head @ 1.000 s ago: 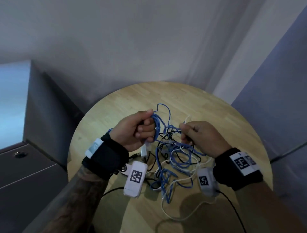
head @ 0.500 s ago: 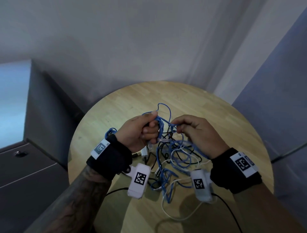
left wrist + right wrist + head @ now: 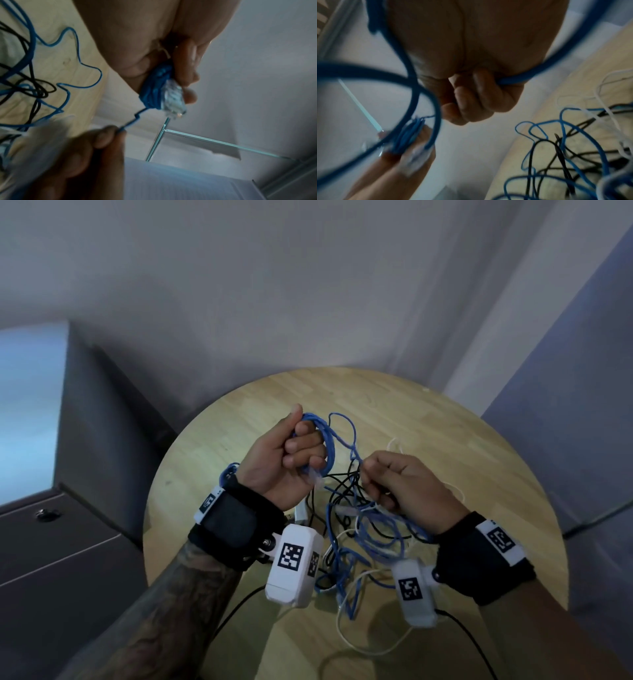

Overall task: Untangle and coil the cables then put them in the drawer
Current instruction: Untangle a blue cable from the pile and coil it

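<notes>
My left hand (image 3: pixel 301 450) is raised above the round wooden table (image 3: pixel 445 440) and grips a small coil of blue cable (image 3: pixel 327 445). The coil's clear plug (image 3: pixel 173 97) sticks out below the fingers. A strand runs from the coil to my right hand (image 3: pixel 375 484), which pinches the same blue cable (image 3: pixel 513 81) in curled fingers just to the right. Under both hands lies a tangle of blue cable (image 3: pixel 370 542), black cable (image 3: pixel 339 487) and thin white cable (image 3: pixel 363 642), still interlaced. In the left wrist view the right hand's fingertips (image 3: pixel 104 136) hold the kinked strand.
A grey cabinet (image 3: pixel 85 542) with shut drawer fronts and a small round lock (image 3: pixel 48 513) stands left of the table. Grey walls meet in a corner behind it. White wrist cameras (image 3: pixel 294 566) and their black leads hang over the table's near edge.
My hands met half a second ago and have parted again. The left hand has risen with the coil; the right has drawn back right and lower along the strand.
</notes>
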